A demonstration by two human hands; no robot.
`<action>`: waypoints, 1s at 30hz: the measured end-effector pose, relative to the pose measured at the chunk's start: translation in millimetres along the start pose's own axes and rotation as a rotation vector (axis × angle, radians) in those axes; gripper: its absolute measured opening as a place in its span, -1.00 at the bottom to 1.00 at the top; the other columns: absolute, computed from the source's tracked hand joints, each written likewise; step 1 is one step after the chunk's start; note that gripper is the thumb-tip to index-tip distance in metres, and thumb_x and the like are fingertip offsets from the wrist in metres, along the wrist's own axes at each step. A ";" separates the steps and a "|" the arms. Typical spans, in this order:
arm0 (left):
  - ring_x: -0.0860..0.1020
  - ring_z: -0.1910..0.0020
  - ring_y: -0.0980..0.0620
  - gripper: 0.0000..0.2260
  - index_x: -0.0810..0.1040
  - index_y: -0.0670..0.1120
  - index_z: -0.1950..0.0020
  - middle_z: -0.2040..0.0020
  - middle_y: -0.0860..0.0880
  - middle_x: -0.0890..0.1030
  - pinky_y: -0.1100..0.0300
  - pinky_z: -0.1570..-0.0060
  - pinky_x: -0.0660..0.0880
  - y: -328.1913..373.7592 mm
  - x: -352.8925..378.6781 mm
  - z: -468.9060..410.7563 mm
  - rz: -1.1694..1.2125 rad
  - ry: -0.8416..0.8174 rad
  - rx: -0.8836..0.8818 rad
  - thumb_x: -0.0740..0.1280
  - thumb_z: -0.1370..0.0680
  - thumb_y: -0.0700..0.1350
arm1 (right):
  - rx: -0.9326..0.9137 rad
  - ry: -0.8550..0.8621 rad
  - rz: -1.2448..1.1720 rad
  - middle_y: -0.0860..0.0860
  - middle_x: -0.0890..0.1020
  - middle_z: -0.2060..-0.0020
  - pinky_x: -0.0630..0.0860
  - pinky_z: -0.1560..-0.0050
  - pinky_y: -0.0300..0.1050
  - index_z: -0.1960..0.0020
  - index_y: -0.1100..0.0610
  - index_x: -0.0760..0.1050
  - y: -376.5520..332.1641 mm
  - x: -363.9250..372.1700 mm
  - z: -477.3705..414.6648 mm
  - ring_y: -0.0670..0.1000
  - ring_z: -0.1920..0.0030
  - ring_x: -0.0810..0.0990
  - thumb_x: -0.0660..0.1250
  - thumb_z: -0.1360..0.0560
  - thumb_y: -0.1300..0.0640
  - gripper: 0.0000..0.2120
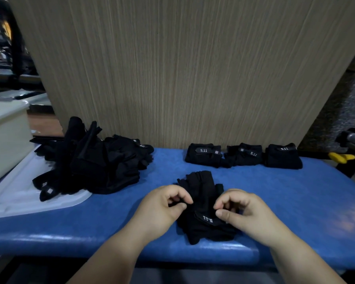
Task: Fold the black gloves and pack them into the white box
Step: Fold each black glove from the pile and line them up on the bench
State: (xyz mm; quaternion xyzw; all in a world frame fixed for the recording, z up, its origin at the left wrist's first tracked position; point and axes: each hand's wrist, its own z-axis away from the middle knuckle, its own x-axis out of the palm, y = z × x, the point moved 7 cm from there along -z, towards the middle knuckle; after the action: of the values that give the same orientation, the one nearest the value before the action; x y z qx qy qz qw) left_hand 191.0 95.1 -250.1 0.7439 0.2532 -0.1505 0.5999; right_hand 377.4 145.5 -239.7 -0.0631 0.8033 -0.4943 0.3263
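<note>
With your left hand (162, 208) and right hand (242, 214) both pinching the gloves (201, 187), treat them as light, limp fabric and hold by the firmer labelled strap (208, 218).

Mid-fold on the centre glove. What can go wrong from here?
1. The glove is pinched only at its edges by the left hand and right hand; the layers could slip and the fold open.
2. It lies close to the near edge of the table, so a tug toward the body might drop it.
3. The unfolded pile spreads past the white lid and may slide into the work spot.
</note>
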 end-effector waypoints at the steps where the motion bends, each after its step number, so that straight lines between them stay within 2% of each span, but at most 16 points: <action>1: 0.50 0.21 0.31 -0.66 0.57 0.23 0.24 0.25 0.22 0.58 0.48 0.17 0.36 2.2 2.3 1.8 -0.024 -0.057 0.014 0.37 -0.50 -0.25 | -0.002 -0.014 0.047 -0.05 0.61 0.23 0.45 0.20 -0.25 0.21 -0.10 0.62 0.6 0.6 -0.4 -0.11 0.27 0.51 0.46 -0.34 0.07 -0.92; 3: 0.52 0.11 0.32 -0.62 0.55 0.27 0.18 0.15 0.23 0.59 0.49 0.10 0.36 3.9 4.3 6.5 -0.125 -0.149 0.042 0.30 -0.51 -0.27 | 0.001 -0.030 0.127 -0.08 0.62 0.20 0.47 0.16 -0.21 0.18 -0.13 0.62 1.8 2.3 -0.6 -0.09 0.21 0.54 0.42 -0.36 -0.04 -0.95; 6: 0.43 -0.09 0.37 -0.58 0.48 0.36 0.03 -0.03 0.29 0.52 0.52 -0.07 0.31 3.1 3.1 15.6 -0.218 -0.243 0.080 0.27 -0.40 -0.21 | 0.009 -0.057 0.191 -0.14 0.63 0.13 0.50 0.03 -0.14 0.10 -0.16 0.61 3.3 2.9 4.0 -0.05 0.06 0.57 0.33 -0.38 -0.17 -0.83; 10: 0.28 -0.24 0.37 -0.52 0.39 0.32 -0.20 -0.15 0.40 0.39 0.52 -0.20 0.21 3.9 8.1 23.6 -0.266 -0.347 0.154 0.34 -0.34 -0.05 | 0.066 -0.119 0.185 -0.15 0.62 0.04 0.44 -0.11 -0.21 0.01 -0.23 0.60 5.6 2.0 10.8 -0.07 -0.09 0.53 0.25 -0.39 -0.11 -0.78; 13: 0.27 -0.24 0.35 -0.49 0.40 0.26 -0.27 -0.17 0.42 0.35 0.44 -0.22 0.25 5.9 10.3 23.4 -0.303 -0.331 0.210 0.40 -0.33 0.09 | 0.087 -0.146 0.151 -0.05 0.62 0.05 0.39 -0.08 -0.28 0.00 -0.22 0.60 5.9 3.8 12.0 -0.10 -0.05 0.51 0.18 -0.30 0.12 -0.60; 16: 0.29 -0.23 0.32 -0.48 0.42 0.25 -0.25 -0.16 0.38 0.39 0.36 -0.23 0.30 6.5 11.4 22.0 -0.305 -0.292 0.219 0.32 -0.30 0.25 | 0.082 -0.170 0.151 0.00 0.58 0.06 0.41 -0.05 -0.30 -0.03 -0.23 0.58 4.9 4.4 13.7 -0.09 0.04 0.52 0.15 -0.21 0.26 -0.45; 20: 0.29 -0.21 0.31 -0.50 0.40 0.25 -0.25 -0.13 0.37 0.40 0.38 -0.21 0.28 8.7 13.9 23.8 -0.369 -0.253 0.241 0.28 -0.35 0.34 | 0.056 -0.208 0.143 -0.04 0.58 0.04 0.40 -0.07 -0.35 -0.08 -0.22 0.57 1.0 5.9 16.1 -0.10 0.00 0.53 0.24 -0.18 0.16 -0.48; 23: 0.31 -0.17 0.31 -0.57 0.40 0.24 -0.22 -0.10 0.33 0.43 0.43 -0.16 0.26 9.1 12.0 24.5 -0.386 -0.195 0.237 0.20 -0.41 0.34 | 0.043 -0.214 0.163 -0.08 0.58 0.01 0.39 -0.09 -0.35 -0.12 -0.24 0.55 2.3 6.9 15.9 -0.10 -0.06 0.52 0.32 -0.21 0.19 -0.46; 27: 0.35 -0.07 0.30 -0.77 0.47 0.20 -0.19 0.06 0.36 0.44 0.49 -0.04 0.25 9.3 8.3 23.0 -0.379 -0.118 0.202 0.23 -0.56 0.17 | 0.005 -0.282 0.216 -0.27 0.53 -0.10 0.36 -0.18 -0.34 -0.22 -0.26 0.46 -0.8 10.6 18.0 -0.11 -0.19 0.45 0.51 -0.19 -0.04 -0.39; 30: 0.41 0.00 0.29 -0.88 0.50 0.19 -0.08 0.16 0.32 0.48 0.39 0.02 0.33 6.4 6.2 20.6 -0.308 -0.092 0.146 0.23 -0.58 0.10 | -0.025 -0.192 0.259 -0.30 0.53 -0.09 0.36 -0.16 -0.34 -0.19 -0.30 0.46 0.8 11.5 15.9 -0.14 -0.19 0.46 0.55 -0.20 -0.09 -0.41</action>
State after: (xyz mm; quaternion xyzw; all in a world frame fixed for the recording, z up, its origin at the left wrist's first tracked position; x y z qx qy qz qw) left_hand 201.3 75.4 -253.0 0.7302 0.3246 -0.2926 0.5252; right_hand 377.9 129.1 -250.4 -0.0099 0.7760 -0.4295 0.4618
